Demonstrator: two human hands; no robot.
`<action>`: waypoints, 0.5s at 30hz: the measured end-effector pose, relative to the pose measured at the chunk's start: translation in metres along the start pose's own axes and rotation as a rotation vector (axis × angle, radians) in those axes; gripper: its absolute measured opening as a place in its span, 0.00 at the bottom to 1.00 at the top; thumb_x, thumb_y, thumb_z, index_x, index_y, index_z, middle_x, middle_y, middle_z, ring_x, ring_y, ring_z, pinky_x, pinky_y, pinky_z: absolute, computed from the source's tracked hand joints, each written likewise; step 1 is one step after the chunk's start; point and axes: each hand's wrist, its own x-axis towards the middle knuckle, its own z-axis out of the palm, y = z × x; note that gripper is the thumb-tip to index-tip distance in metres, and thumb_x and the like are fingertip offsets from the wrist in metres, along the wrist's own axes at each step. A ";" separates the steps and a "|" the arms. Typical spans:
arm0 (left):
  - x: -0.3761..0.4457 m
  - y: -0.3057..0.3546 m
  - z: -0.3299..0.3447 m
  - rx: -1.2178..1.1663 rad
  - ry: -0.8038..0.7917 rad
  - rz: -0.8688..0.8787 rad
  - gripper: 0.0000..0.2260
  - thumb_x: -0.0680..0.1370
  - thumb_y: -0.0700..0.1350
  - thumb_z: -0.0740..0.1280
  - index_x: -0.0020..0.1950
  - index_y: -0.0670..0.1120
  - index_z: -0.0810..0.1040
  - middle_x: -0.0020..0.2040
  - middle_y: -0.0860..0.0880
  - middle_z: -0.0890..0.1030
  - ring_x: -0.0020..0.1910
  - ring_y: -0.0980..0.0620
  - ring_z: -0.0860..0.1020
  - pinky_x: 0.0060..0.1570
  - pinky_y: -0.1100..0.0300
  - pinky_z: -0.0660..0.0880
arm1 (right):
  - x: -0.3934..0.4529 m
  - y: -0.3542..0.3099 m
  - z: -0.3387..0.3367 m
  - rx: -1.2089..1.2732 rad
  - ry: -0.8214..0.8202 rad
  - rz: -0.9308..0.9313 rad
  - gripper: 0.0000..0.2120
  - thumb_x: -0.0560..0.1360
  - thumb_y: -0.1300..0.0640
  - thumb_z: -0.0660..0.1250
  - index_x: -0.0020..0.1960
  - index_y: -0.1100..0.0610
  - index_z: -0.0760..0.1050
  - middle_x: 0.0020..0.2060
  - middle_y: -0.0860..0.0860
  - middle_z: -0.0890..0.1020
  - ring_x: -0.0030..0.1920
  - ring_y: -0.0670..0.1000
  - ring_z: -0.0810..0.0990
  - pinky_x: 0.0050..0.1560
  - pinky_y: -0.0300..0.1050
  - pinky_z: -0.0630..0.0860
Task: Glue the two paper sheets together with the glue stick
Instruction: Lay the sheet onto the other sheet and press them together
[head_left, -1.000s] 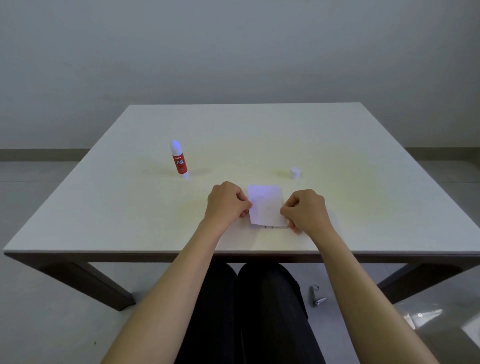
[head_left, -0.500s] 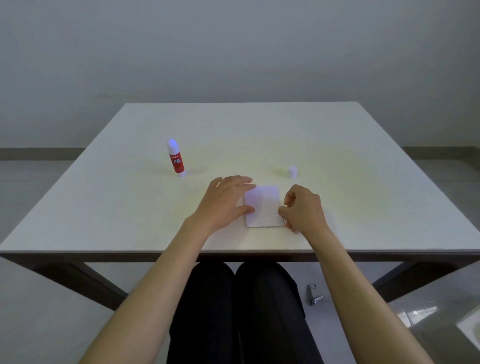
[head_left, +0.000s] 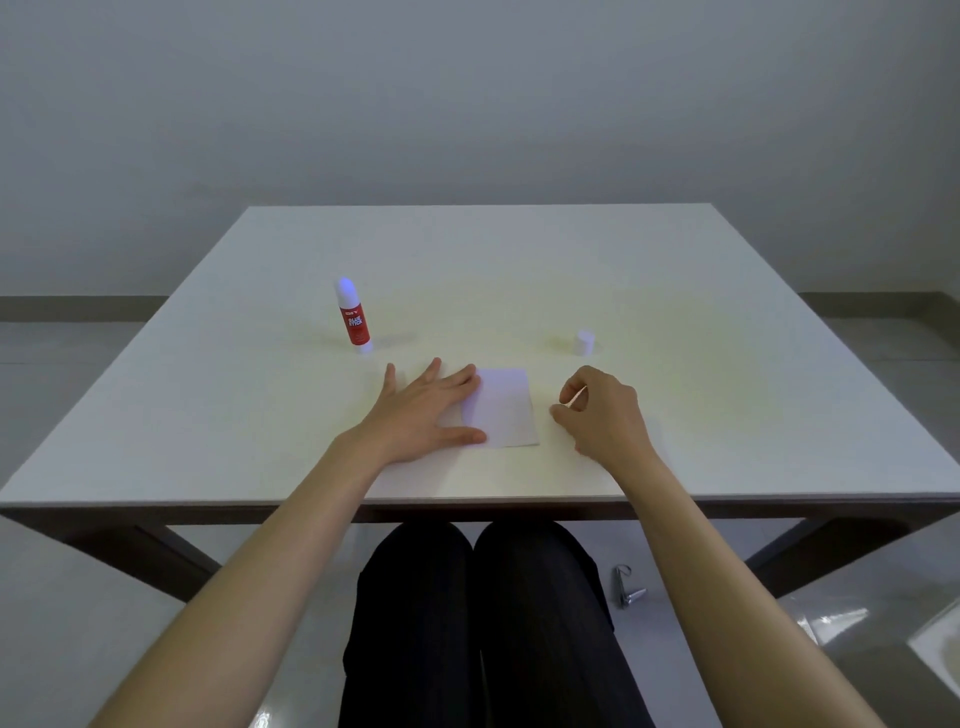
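Left hand (head_left: 423, 413) now lies flat, fingers spread, pressing white rectangular paper sheets (head_left: 506, 410) at frame centre; right hand (head_left: 602, 410) has withdrawn, loosely curled, empty. Paper appears thin, limp; hold by edges.

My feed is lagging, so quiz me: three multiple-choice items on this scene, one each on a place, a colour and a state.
1. The loose white cap stands:
A. beyond the right hand
B. on the glue stick
C. on the floor

2. The glue stick's label is:
A. blue
B. red
C. green

3. The left hand is:
A. fisted in the air
B. holding the glue stick
C. flat, fingers on the paper

Answers:
1 A: the cap stands on the table past the right hand.
2 B: the glue stick bears a red label.
3 C: the left hand lies spread over the left edge of the paper.
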 end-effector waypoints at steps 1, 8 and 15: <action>-0.004 -0.006 -0.001 -0.007 0.003 -0.011 0.34 0.75 0.64 0.59 0.77 0.55 0.51 0.78 0.60 0.48 0.78 0.51 0.43 0.72 0.38 0.35 | -0.002 -0.003 0.003 -0.032 0.023 -0.026 0.02 0.73 0.61 0.66 0.44 0.57 0.73 0.31 0.49 0.75 0.34 0.54 0.75 0.33 0.43 0.71; -0.018 -0.023 0.001 -0.051 0.014 -0.021 0.35 0.75 0.65 0.58 0.78 0.56 0.48 0.78 0.62 0.47 0.78 0.52 0.41 0.72 0.39 0.33 | -0.033 -0.033 0.050 -0.497 0.015 -0.440 0.20 0.81 0.49 0.50 0.67 0.53 0.72 0.66 0.50 0.77 0.70 0.58 0.68 0.70 0.57 0.52; -0.016 -0.028 0.002 -0.014 -0.031 -0.002 0.36 0.75 0.65 0.57 0.77 0.56 0.44 0.78 0.62 0.43 0.77 0.51 0.37 0.72 0.41 0.31 | -0.007 -0.024 0.056 -0.714 -0.316 -0.391 0.43 0.69 0.28 0.31 0.78 0.50 0.40 0.78 0.43 0.45 0.78 0.51 0.40 0.64 0.66 0.21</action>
